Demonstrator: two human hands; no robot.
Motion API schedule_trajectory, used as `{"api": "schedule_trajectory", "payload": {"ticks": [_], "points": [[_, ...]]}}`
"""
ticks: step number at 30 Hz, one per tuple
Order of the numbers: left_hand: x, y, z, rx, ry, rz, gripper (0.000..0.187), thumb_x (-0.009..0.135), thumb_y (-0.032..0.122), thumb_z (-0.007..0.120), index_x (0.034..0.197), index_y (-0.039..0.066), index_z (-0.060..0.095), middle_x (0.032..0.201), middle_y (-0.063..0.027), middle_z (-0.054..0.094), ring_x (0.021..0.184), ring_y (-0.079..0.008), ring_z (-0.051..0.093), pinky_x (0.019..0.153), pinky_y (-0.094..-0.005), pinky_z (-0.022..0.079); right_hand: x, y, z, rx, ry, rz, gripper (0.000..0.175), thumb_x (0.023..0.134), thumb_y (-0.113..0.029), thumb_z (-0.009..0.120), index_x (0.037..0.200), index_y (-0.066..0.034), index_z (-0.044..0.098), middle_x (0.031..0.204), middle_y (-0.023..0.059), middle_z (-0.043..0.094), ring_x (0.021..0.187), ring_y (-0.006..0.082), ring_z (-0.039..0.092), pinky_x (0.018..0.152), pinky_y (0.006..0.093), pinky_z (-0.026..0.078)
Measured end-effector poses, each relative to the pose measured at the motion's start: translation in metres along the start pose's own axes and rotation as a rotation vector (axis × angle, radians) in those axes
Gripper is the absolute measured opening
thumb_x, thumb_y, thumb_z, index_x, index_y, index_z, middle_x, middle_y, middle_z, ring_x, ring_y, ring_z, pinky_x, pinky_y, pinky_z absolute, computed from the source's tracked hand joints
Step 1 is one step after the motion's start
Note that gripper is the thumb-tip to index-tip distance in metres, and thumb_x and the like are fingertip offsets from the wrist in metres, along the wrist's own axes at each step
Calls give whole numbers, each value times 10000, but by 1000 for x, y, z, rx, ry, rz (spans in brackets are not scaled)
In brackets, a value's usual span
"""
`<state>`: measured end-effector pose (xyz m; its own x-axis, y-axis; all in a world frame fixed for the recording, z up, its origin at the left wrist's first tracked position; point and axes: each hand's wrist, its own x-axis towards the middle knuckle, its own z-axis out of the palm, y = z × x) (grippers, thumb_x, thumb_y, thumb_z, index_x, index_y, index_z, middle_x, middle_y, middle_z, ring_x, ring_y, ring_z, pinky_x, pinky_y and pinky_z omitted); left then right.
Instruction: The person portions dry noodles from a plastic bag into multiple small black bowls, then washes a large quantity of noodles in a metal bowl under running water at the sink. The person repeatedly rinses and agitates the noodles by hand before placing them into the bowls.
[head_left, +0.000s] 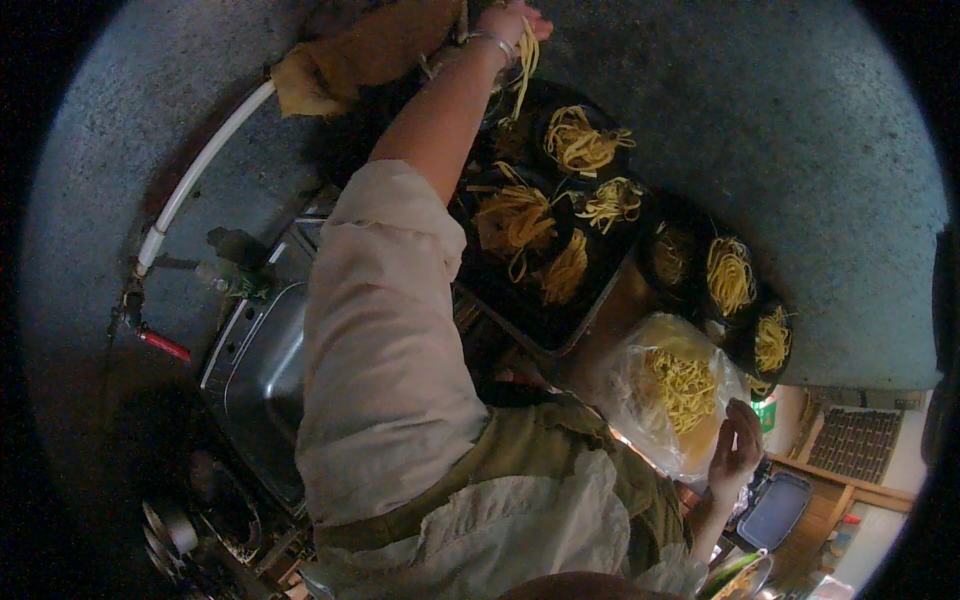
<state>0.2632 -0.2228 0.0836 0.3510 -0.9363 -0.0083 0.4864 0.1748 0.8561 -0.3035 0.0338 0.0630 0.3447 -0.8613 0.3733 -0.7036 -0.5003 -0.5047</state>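
At the top of the head view, my left hand (514, 22) is reached far out and grips a strand bundle of flat noodles (527, 67) that hangs down. Below it is a dark tray (559, 341) bearing several nests of noodles, among them a pale nest (581, 142) and a browner one (517, 217). My right hand (735, 442) is at the edge of a clear plastic bag (626, 367), its fingers curled on the rim. Inside the bag lies a heap of yellow-green noodles (682, 390).
Right of the tray, more noodle nests (730, 276) rest on dark round plates. A stainless steel sink (277, 375) lies left of my arm, near a white pipe (199, 176) and a red-handled valve (163, 343). A blue-grey tray (776, 510) stands at lower right.
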Motion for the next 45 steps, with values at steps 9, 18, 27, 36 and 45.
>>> {"api": "schedule_trajectory", "payload": {"ticks": [9, 18, 27, 36, 45], "points": [[-126, 19, 164, -289, -243, 14, 409, 953, 474, 407, 776, 112, 475, 649, -17, 372, 638, -178, 390, 706, -391, 430, 11, 1, 12, 345, 39, -85, 256, 832, 32, 546, 1086, 32, 579, 1082, 153, 608, 984, 273, 598, 908, 341, 461], [-323, -184, 252, 46, -975, -313, 473, 950, 536, 347, 826, 107, 503, 643, 47, 356, 576, -61, 363, 636, -277, 431, -26, 55, 45, 660, -280, 474, 508, 814, -72, 672, 1271, -7, 458, 1085, 97, 574, 884, 157, 583, 716, 272, 495], [-351, -453, 255, 1007, -1014, 196, 267, 897, 243, 543, 1090, 60, 518, 841, -130, 604, 801, -209, 581, 725, -373, 462, -89, 164, 78, 606, -183, 656, 538, 879, -37, 545, 1379, -31, 346, 1308, 136, 469, 1132, 217, 495, 940, 316, 421], [-345, -472, 269, 1108, -969, 271, 259, 871, 238, 541, 1084, 91, 552, 870, -115, 621, 818, -209, 591, 753, -385, 451, -57, 161, 79, 232, -345, 238, 287, 880, -123, 574, 1139, 1, 581, 1117, 143, 624, 1033, 263, 587, 866, 359, 457], [-319, -428, 254, 1027, -814, 364, 262, 845, 233, 538, 1079, 123, 586, 900, -99, 638, 836, -210, 601, 781, -398, 440, -4, 170, 55, -320, -751, 35, 368, 892, -173, 557, 1247, -84, 514, 1255, 137, 516, 1160, 300, 475, 956, 407, 392]]}}
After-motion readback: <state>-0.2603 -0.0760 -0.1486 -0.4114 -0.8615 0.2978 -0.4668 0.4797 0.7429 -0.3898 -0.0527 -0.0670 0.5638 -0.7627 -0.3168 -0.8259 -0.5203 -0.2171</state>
